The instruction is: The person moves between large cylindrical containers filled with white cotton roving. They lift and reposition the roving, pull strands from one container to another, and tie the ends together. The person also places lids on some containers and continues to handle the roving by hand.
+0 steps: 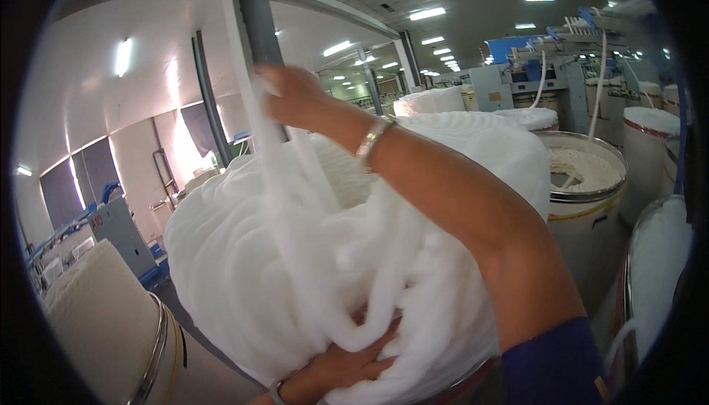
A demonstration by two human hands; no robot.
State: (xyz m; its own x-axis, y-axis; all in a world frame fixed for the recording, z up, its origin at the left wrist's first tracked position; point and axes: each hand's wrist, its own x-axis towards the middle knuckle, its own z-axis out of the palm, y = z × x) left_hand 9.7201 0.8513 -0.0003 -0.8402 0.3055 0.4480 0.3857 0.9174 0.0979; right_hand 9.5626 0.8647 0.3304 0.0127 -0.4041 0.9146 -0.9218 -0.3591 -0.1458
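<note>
Soft, light white sliver heap [244, 279]: right hand [292, 95] pinches a loose strand; left hand [343, 364], fingers spread, supports underneath.

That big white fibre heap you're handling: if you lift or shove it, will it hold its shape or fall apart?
Probably floppy: the white fibre heap bulges loosely and sags over the left hand. It likely pulls apart easily, since the strand gripped by the right hand draws out thin. It looks light for its bulk, being fluffy and airy.
</note>
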